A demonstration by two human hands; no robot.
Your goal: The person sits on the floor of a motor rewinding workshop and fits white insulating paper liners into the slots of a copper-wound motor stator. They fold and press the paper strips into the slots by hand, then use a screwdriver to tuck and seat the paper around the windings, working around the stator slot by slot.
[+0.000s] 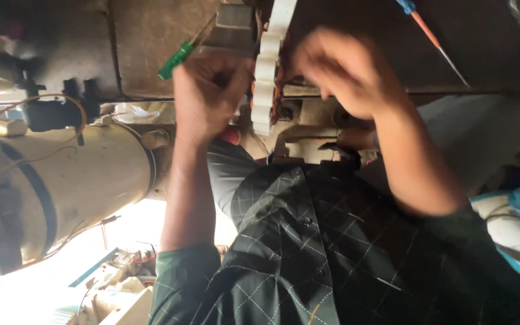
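On the dark brown workbench (151,36), a green-handled screwdriver (179,57) lies.

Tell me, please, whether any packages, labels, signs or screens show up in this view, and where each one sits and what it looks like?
None that can be made out: no package, label, sign or screen shows.
Nearest the hands: the left hand is closed on a green-handled screwdriver, beside a white toothed part.
The right hand is blurred.
At the left stands a cream-coloured drum with a dark band.
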